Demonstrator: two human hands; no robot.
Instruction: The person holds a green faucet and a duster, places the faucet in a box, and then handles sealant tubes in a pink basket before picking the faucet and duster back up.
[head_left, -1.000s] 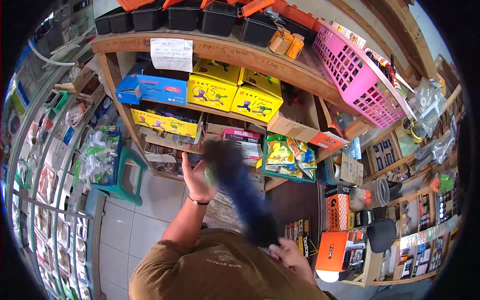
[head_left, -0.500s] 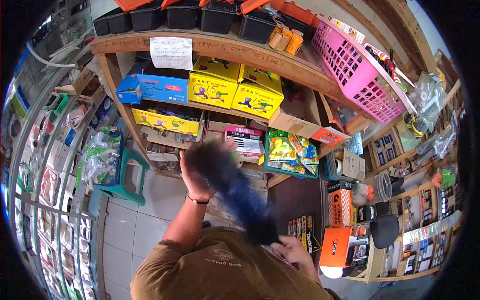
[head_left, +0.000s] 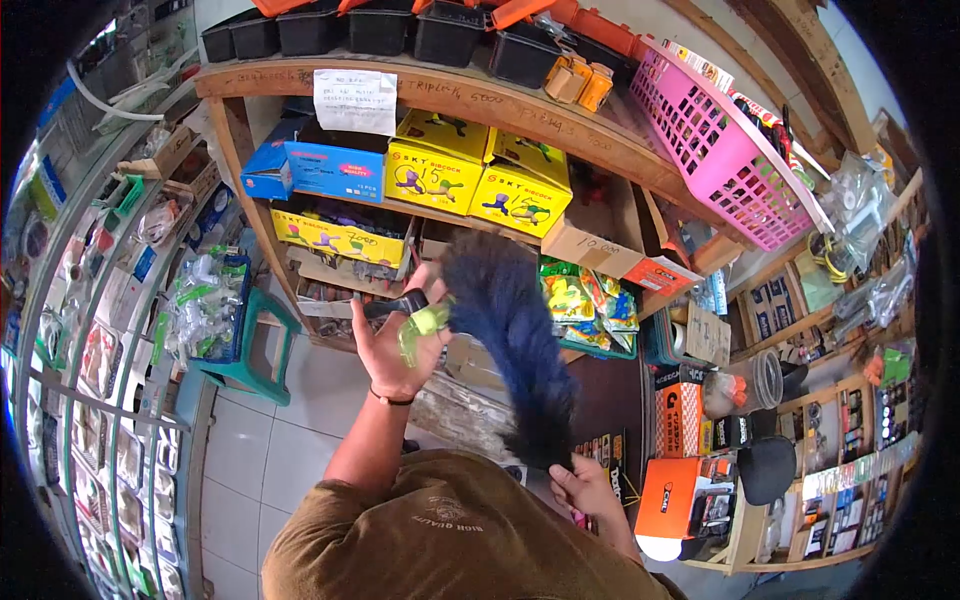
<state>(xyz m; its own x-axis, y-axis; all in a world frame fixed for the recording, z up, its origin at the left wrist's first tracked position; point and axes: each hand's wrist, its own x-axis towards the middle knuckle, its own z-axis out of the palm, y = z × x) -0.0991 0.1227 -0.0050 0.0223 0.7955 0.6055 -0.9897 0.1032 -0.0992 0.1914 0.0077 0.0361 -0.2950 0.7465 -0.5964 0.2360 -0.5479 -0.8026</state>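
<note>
My right hand is closed round the lower end of a fluffy black and blue duster. The duster slants up and left, and its upper end is beside the fingers of my left hand. A small lime-green and black item rests in my left hand, palm turned up; the black part reaches across the fingers. Behind the hands, the wooden shelf holds yellow boxes, a blue box and an open cardboard box.
A pink basket stands at the upper right, near black bins. A green stool carries a tray of bagged parts at the left, beside a glass case. An orange box sits at the lower right.
The duster has moved right and up, off my left hand, and its blue strands show more sharply. The lime-green and black item in my left hand has come into view.
</note>
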